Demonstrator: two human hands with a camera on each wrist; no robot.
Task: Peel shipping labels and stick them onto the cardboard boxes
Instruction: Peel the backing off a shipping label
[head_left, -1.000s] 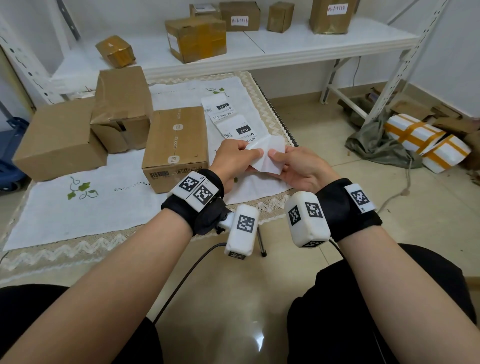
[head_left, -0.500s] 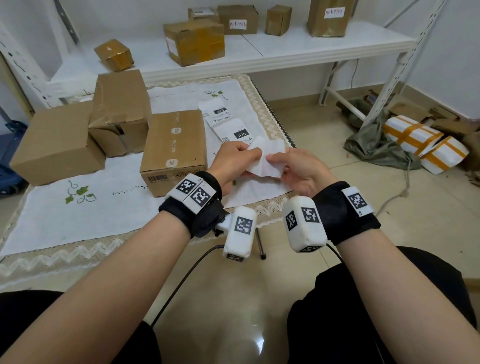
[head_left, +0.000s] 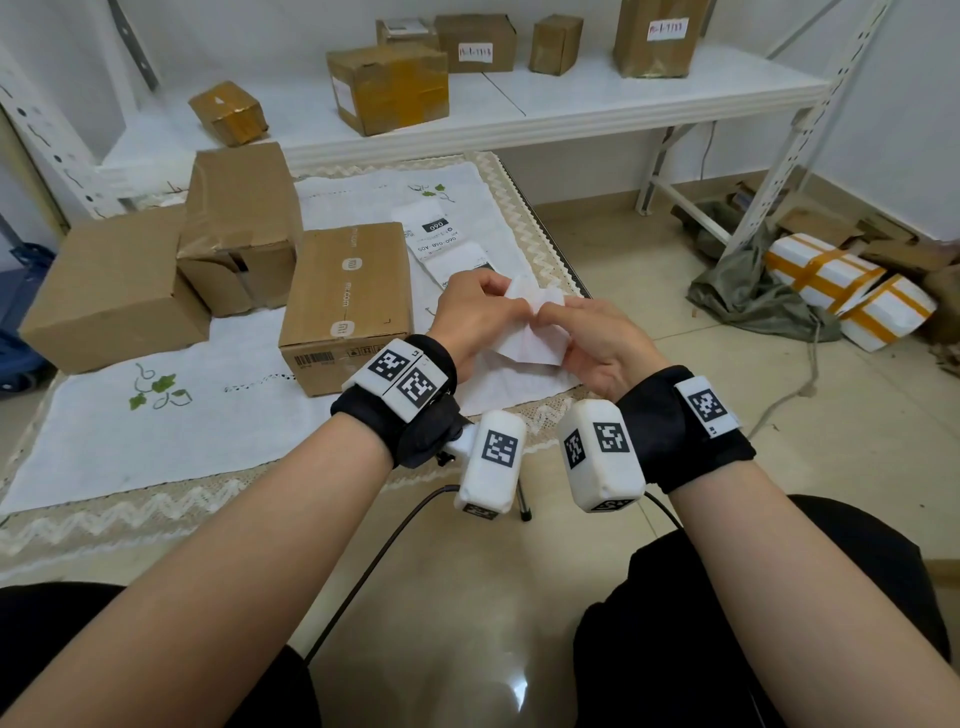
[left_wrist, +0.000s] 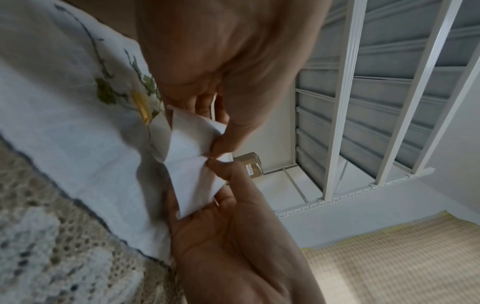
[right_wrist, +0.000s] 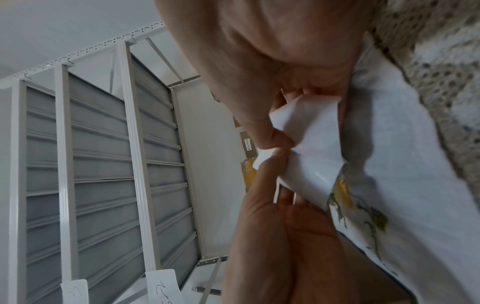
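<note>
A white shipping label (head_left: 530, 335) on its backing is held just above the table's near right corner, creased between both hands. My left hand (head_left: 498, 306) pinches its left part and my right hand (head_left: 558, 325) pinches its right part, thumb tips nearly touching at the top edge. In the left wrist view the label (left_wrist: 189, 156) is bent into a fold, and the right wrist view shows the label (right_wrist: 311, 144) with a glossy underside. A brown printed box (head_left: 348, 291) stands just left of my hands. More printed labels (head_left: 441, 244) lie on the cloth behind.
Two more cardboard boxes (head_left: 114, 286) (head_left: 239, 223) sit to the left on the white embroidered cloth (head_left: 208, 405). A white shelf (head_left: 571, 98) behind carries several boxes, some labelled. Taped white parcels (head_left: 852, 296) and a grey cloth lie on the floor at right.
The label lay nearly flat between my hands before. Now it is bent and creased, and my thumbs have come together at its top edge.
</note>
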